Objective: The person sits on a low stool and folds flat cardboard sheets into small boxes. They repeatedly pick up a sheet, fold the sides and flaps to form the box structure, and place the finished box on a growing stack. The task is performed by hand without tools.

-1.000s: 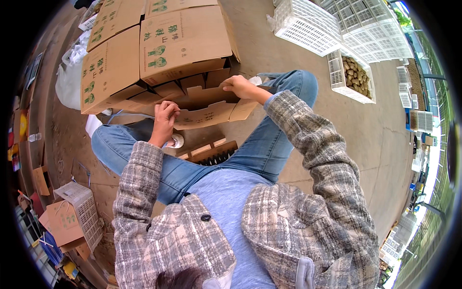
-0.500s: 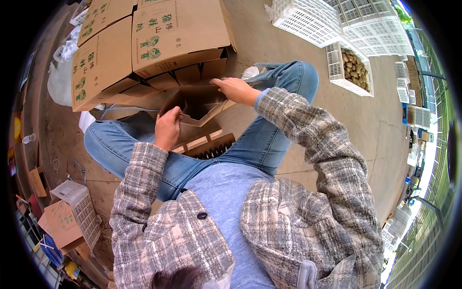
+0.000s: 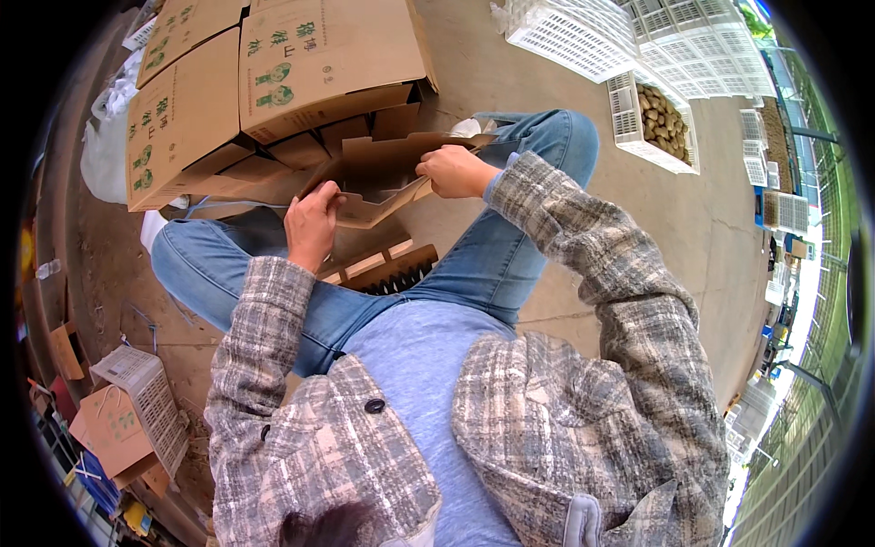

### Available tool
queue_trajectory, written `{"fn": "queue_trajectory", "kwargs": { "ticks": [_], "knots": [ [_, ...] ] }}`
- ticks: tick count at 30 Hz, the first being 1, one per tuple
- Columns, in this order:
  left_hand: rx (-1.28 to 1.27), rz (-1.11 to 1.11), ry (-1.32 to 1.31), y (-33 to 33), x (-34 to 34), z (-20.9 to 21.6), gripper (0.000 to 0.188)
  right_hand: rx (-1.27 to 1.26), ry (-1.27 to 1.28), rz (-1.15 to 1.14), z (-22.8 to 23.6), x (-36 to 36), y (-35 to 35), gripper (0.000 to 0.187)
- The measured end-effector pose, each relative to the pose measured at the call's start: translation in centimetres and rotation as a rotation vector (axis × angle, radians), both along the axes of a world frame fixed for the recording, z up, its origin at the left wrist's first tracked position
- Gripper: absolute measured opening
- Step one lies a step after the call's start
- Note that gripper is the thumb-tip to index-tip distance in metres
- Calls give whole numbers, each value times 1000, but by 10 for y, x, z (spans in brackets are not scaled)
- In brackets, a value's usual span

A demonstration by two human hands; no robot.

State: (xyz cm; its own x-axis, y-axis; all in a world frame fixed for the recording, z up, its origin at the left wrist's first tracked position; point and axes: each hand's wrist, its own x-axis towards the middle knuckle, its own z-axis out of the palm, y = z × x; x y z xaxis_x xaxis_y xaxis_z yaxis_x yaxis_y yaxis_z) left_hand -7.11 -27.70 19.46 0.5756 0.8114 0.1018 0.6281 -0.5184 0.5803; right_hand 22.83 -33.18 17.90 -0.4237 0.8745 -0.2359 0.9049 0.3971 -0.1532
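Observation:
Between my bent legs, an open cardboard box (image 3: pixel 372 215) stands with its upper edges in my hands. My left hand (image 3: pixel 312 221) is closed over its left edge, thumb and fingers pinching the board. At the right edge, my right hand (image 3: pixel 454 171) grips the wall with curled fingers. The part of the inside that shows is bare brown board; its bottom is partly hidden. Just in front of my lap lies a brown slatted piece (image 3: pixel 401 273) with a dark toothed row, partly covered by my left arm and leg.
Large printed cartons (image 3: pixel 337 55) stand close beyond the box, at the far left. White plastic crates (image 3: pixel 574 41) are stacked at the far right, one crate (image 3: pixel 629 128) holding brown roundish produce. A tipped crate (image 3: pixel 159 401) and a carton (image 3: pixel 114 424) lie at left.
The box has opened wider and its far wall now shows more. My right hand has shifted slightly right and down along the edge; my left hand has moved slightly left.

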Motion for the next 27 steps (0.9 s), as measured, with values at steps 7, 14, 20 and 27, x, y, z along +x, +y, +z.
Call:
{"fn": "queue_trajectory", "kwargs": {
  "ticks": [7, 14, 20, 27],
  "knots": [
    [18, 30, 53, -9, 7, -13, 9, -529, -107, -219, -6, -6, -24, 49],
    [-55, 51, 54, -16, 19, -15, 9, -401, -144, -198, -32, -5, -49, 19],
    [-111, 167, 37, -39, -6, -2, 14, -67, -207, 44, -28, -5, -39, 12],
    [-279, 315, 77, -69, -42, -18, 82, 80, -240, 202, -8, -52, -19, 16]
  ]
}}
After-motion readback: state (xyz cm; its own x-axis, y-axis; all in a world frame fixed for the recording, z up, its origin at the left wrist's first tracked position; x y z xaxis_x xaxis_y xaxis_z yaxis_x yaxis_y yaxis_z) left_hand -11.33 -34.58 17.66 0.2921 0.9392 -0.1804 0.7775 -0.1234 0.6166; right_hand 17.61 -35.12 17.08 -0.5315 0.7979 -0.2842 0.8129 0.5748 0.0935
